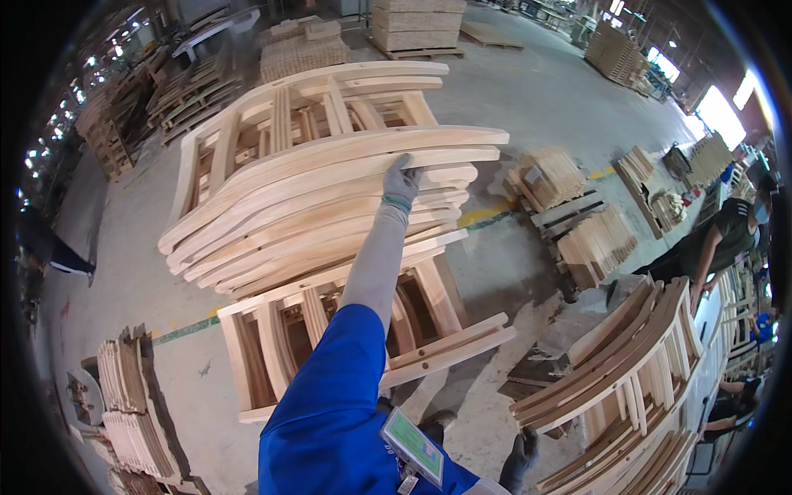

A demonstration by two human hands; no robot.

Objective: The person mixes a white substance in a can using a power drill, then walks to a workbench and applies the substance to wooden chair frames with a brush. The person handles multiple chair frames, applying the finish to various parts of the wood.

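Note:
My left hand (402, 183), in a thin grey glove with a green band at the wrist, reaches forward over a stack of curved pale wooden rails (313, 194). Its fingers are closed over the edge of one upper rail (346, 172), near its right end. The rails lie across slatted wooden frames (276, 330), with another slatted frame (330, 107) behind them. Low on the right, my right hand (519, 460) in a dark grey glove is beside the tip of a curved slatted frame (615, 363); how its fingers are set is unclear.
Bundles of short wood pieces (549, 177) sit on pallets to the right. A person in dark clothes (726, 239) stands by the frames at far right. More stacked wood (132, 404) lies at lower left, and pallets (194, 95) at the back left. Another person's leg (62, 252) shows at left.

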